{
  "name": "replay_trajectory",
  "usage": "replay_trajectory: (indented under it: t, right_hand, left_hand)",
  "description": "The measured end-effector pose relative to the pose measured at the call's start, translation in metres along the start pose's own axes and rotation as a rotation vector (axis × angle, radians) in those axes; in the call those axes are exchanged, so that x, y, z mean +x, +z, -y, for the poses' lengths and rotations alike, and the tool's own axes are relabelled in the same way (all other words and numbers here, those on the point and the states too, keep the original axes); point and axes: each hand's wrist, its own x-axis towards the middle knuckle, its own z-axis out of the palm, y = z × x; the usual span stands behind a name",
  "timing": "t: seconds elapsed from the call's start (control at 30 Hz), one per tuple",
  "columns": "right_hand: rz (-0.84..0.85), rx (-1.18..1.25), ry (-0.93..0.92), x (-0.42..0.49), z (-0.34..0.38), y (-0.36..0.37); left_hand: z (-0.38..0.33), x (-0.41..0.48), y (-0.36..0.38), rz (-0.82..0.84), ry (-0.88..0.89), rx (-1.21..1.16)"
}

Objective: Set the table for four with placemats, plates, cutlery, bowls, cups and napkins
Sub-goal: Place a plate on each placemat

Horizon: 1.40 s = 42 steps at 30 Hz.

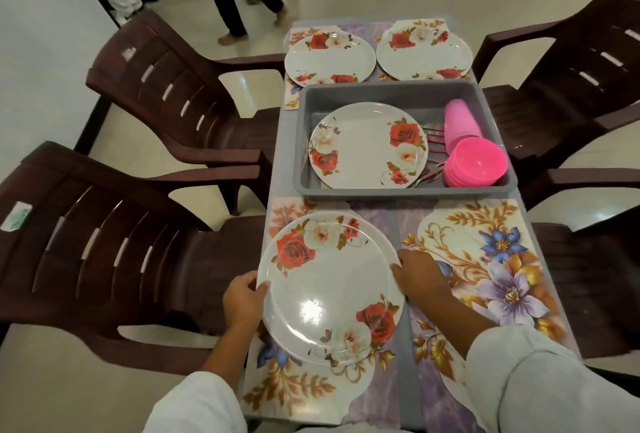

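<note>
L hand (242, 301) & R hand (419, 273) reach fwd, fingers curled on opposite rims of plate (332, 290), over near-left placemat (287, 391).

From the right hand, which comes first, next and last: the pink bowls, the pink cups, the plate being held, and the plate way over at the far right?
1. near plate: the right hand holds its right edge.
2. pink bowls: stacked in the near right corner of the grey tub.
3. pink cups: just behind the bowls, same tub.
4. far right plate: beyond the tub, farthest away.
</note>
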Motion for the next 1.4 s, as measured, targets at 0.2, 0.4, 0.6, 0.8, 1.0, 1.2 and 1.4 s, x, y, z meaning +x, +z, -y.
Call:
replay_trajectory:
  t: [0.2,0.4,0.6,0.8,1.0,1.2,1.4]
  right_hand:
    - [-0.043,-0.071,-0.028,-0.002,0.005,-0.009]
    - [-0.344,0.084,-0.124,0.039,0.031,-0.072]
    - [-0.373,0.113,-0.083,0.121,0.025,-0.133]
    - [-0.078,0.026,0.042,0.169,0.001,-0.125]
    - [0.006,0.042,0.078,0.190,-0.004,-0.118]
    - [-0.004,0.038,0.164,0.197,-0.003,-0.120]
    - [-0.035,0.082,0.255,0.196,-0.001,-0.121]
  left_hand:
    - [-0.011,-0.001,0.001,-0.076,0.046,0.140]
    - [-0.117,0.010,0.011,-0.118,0.327,-0.097]
    - [-0.226,0.056,0.052,0.118,0.348,-0.114]
    - [-0.254,0.114,0.088,0.226,0.138,-0.062]
    - [-0.260,0.134,0.101,0.263,-0.152,-0.163]
    - [-0.258,0.144,0.107,0.248,-0.288,-0.301]
    - [-0.261,0.143,0.105,0.213,-0.350,-0.387]
